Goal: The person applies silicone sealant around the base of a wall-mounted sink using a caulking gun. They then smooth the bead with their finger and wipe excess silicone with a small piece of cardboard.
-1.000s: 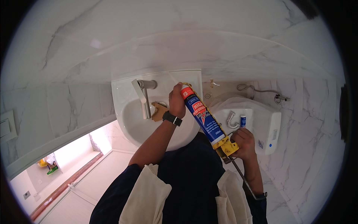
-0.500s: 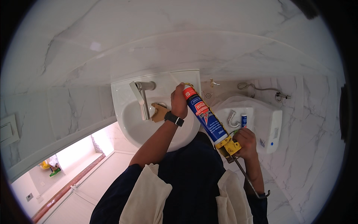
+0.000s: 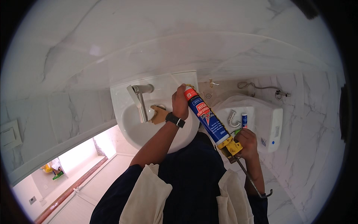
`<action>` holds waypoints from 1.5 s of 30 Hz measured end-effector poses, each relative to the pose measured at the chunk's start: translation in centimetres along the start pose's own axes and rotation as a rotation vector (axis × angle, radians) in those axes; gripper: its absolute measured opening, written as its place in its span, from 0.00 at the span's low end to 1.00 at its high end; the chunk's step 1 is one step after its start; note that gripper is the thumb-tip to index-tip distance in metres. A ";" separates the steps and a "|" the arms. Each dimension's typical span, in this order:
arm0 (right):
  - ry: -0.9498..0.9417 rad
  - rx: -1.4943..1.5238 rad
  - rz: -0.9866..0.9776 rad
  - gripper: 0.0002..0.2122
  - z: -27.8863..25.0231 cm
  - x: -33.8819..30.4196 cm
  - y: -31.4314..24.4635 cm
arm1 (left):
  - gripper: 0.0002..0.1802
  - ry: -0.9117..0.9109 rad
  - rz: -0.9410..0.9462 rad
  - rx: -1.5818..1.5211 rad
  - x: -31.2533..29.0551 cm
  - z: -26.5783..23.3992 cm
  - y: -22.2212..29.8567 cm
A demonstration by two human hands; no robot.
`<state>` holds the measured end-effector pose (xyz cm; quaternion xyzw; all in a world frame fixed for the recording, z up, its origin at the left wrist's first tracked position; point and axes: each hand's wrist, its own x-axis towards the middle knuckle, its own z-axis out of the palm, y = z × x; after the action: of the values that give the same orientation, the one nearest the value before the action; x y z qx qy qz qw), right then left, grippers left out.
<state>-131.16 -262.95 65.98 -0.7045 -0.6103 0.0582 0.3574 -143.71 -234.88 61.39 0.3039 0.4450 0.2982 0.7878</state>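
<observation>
Across the front of my body lies a yellow caulking gun (image 3: 230,146) loaded with a blue and red sealant cartridge (image 3: 207,115). My left hand (image 3: 180,103), a dark watch on its wrist, is closed around the cartridge's front end. At the other end my right hand (image 3: 247,143) grips the handle; the trigger is hidden behind its fingers. A pale nozzle (image 3: 175,79) points up and left to the back edge of the white washbasin (image 3: 130,130), by the wall. I cannot tell whether the tip touches. The gun's hooked rod (image 3: 250,179) sticks out past my right wrist.
A metal tap (image 3: 140,100) stands on the basin, and torn cardboard (image 3: 159,114) lies in the bowl. On the right, a white toilet cistern (image 3: 275,127) has a chrome trap pipe (image 3: 234,119) and a small blue tube (image 3: 244,120) beside it. A hose (image 3: 257,86) hangs on the wall.
The view has shifted slightly. The nozzle sits a little farther right along the basin's back edge. Both hands keep their hold on the caulking gun.
</observation>
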 end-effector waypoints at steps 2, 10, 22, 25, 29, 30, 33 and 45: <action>0.006 -0.001 -0.003 0.17 0.1 0.1 0.0 | 0.22 0.001 0.013 0.010 0.1 -0.1 0.1; 0.021 -0.012 0.020 0.17 0.3 0.0 -0.1 | 0.22 -0.005 0.001 0.047 0.1 0.2 0.3; 0.039 0.016 0.061 0.17 0.5 -0.1 -0.2 | 0.23 -0.048 0.003 0.098 1.0 -0.1 0.0; 0.050 0.022 0.054 0.17 0.6 -0.2 -0.1 | 0.23 -0.047 -0.001 0.117 1.1 0.0 0.1; 0.052 0.014 0.071 0.17 0.8 -0.4 -0.1 | 0.23 -0.045 -0.028 0.106 1.1 0.2 0.1; 0.052 0.013 0.076 0.17 0.8 -0.5 -0.1 | 0.23 -0.048 -0.023 0.107 1.1 0.2 0.1; 0.059 0.021 0.082 0.17 0.9 -0.6 -0.1 | 0.23 -0.053 -0.018 0.114 1.1 0.2 0.1; 0.076 0.030 0.110 0.17 1.2 -1.0 -0.2 | 0.23 -0.059 -0.007 0.164 1.0 0.4 0.2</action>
<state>-132.20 -263.30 64.82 -0.7334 -0.5555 0.0601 0.3872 -142.95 -234.08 61.20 0.3746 0.4455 0.2487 0.7742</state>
